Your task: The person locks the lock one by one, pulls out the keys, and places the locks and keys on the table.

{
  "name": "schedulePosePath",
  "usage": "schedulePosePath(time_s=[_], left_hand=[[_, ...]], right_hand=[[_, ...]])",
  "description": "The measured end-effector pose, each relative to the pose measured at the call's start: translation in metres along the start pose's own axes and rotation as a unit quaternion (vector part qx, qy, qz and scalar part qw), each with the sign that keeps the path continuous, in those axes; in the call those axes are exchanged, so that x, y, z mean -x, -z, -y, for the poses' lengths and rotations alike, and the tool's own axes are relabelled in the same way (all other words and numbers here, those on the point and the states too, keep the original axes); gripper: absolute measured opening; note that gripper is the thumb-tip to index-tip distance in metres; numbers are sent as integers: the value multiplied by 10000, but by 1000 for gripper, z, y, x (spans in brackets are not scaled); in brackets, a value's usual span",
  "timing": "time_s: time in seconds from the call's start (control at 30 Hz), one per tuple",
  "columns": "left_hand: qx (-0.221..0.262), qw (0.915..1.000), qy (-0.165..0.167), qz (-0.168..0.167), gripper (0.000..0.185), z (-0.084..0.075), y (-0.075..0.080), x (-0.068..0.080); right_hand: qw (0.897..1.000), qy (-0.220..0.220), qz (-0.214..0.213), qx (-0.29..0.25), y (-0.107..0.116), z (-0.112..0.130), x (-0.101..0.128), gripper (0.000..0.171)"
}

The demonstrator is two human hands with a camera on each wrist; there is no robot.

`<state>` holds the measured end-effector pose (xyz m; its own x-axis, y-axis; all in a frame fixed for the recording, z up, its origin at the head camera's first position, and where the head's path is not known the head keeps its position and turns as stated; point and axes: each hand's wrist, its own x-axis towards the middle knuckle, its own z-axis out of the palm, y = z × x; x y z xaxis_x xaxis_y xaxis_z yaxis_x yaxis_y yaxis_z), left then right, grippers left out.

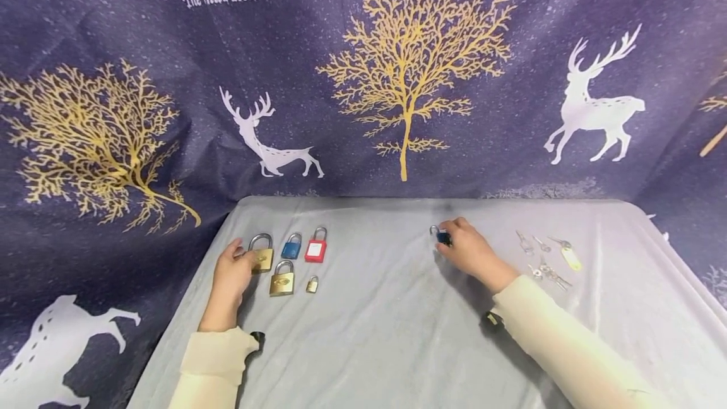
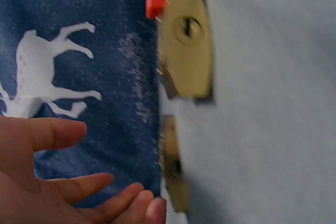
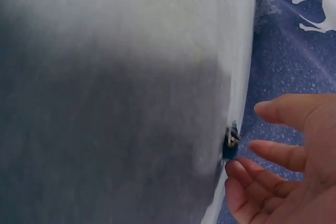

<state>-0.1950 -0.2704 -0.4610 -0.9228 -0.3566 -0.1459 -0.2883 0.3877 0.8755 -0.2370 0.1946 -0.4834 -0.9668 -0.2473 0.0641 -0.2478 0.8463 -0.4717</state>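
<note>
My left hand (image 1: 231,276) hovers by the large brass padlock (image 1: 262,259), fingers spread and overlapping its left side in the head view. In the left wrist view those fingers are parted, with a brass padlock (image 2: 176,166) just past the fingertips and another brass padlock (image 2: 190,40) farther up. At the right of the table, my right hand (image 1: 468,248) is around a small blue padlock (image 1: 443,238). The right wrist view has this padlock, with a key ring (image 3: 232,137) on it, standing just beyond relaxed, parted fingers.
Beside the left hand lie another blue padlock (image 1: 291,248), a red padlock (image 1: 315,250), a second brass padlock (image 1: 281,283) and a tiny brass one (image 1: 312,284). Several loose keys (image 1: 549,273) and a yellow-tagged key (image 1: 570,256) lie at right on the grey cloth (image 1: 375,333).
</note>
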Motion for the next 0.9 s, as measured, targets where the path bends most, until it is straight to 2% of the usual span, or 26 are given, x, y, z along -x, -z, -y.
schedulePosePath(time_s=[0.13, 0.3, 0.63, 0.9], left_hand=[[-57, 9998, -124, 114, 64, -11, -5, 6], [197, 9994, -195, 219, 56, -23, -16, 11], [299, 9974, -440, 495, 41, -45, -46, 17], [589, 9922, -836, 706, 36, -62, -74, 26]], right_hand=[[10000, -52, 41, 15, -2, 3, -1, 52], [9999, -98, 50, 33, -4, 1, -4, 46], [9988, 190, -397, -227, -11, -7, -9, 27], [9975, 43, -444, -542, -6, -2, -8, 28]])
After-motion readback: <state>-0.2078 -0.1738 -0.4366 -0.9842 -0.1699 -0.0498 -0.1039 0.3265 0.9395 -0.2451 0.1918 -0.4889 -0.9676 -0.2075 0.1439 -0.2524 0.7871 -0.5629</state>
